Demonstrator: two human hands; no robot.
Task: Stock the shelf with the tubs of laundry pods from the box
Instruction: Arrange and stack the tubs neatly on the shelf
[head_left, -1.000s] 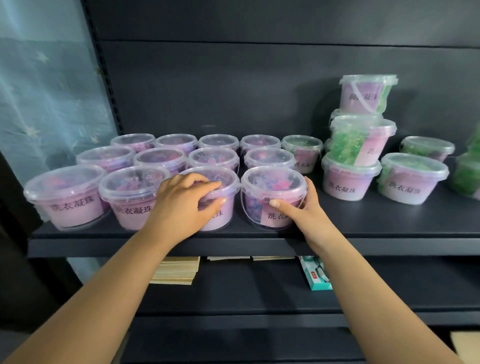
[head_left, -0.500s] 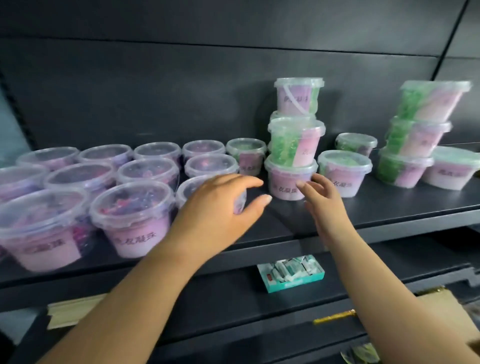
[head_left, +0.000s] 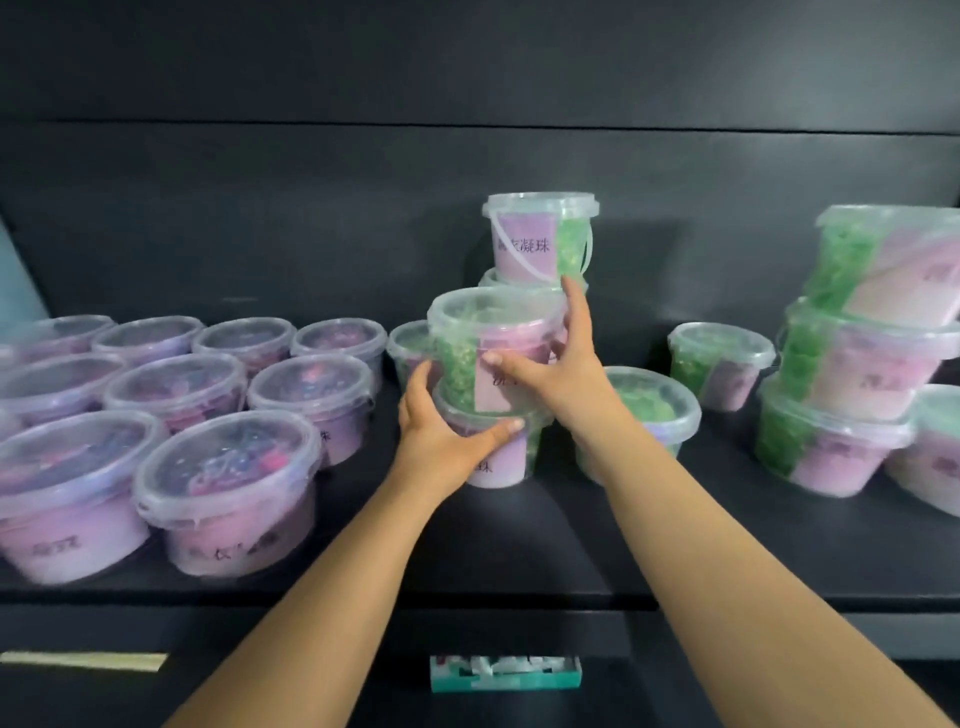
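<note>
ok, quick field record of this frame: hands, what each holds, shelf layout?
left hand: grips lower green tub of a two-high stack
right hand: holds upper green tub, thumb across its label
behind: taller stack, top tub upright
shelf left: purple tubs in rows, one layer
shelf right: green stack, three high
lower level: teal box

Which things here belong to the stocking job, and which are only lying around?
Job:
- left hand, gripping the lower tub
- right hand, holding the upper tub
- purple tubs
- green stack
- shelf

Lying about, both lower down:
- teal box
- pale strip
</note>
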